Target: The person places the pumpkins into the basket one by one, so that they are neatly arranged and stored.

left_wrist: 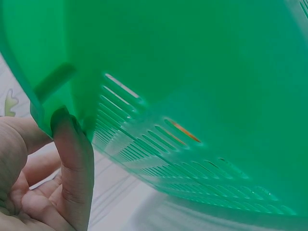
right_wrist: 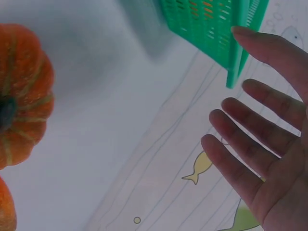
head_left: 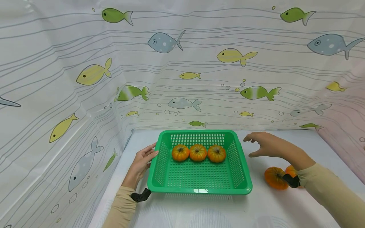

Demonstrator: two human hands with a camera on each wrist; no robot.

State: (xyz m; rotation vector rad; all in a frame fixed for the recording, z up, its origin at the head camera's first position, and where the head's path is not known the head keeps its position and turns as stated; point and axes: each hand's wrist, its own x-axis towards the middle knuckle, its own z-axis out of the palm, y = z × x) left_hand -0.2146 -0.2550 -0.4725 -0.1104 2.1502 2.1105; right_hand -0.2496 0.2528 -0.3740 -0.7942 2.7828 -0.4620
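Observation:
A green plastic basket with slotted sides stands on the table, and three small orange pumpkins sit in a row toward its back. At the basket's left side my left hand grips the rim; the left wrist view shows fingers bent at the rim's edge. My right hand is held apart from the basket's right side, its fingers spread and holding nothing. Below my right wrist, another pumpkin lies on the table beside a second pumpkin, which the wrist camera and sleeve partly cover.
The white table reaches back to a pale curtain printed with fish and wavy lines. This curtain also rises along the left and right sides. A black camera is strapped to my left wrist, close to the basket's front left corner.

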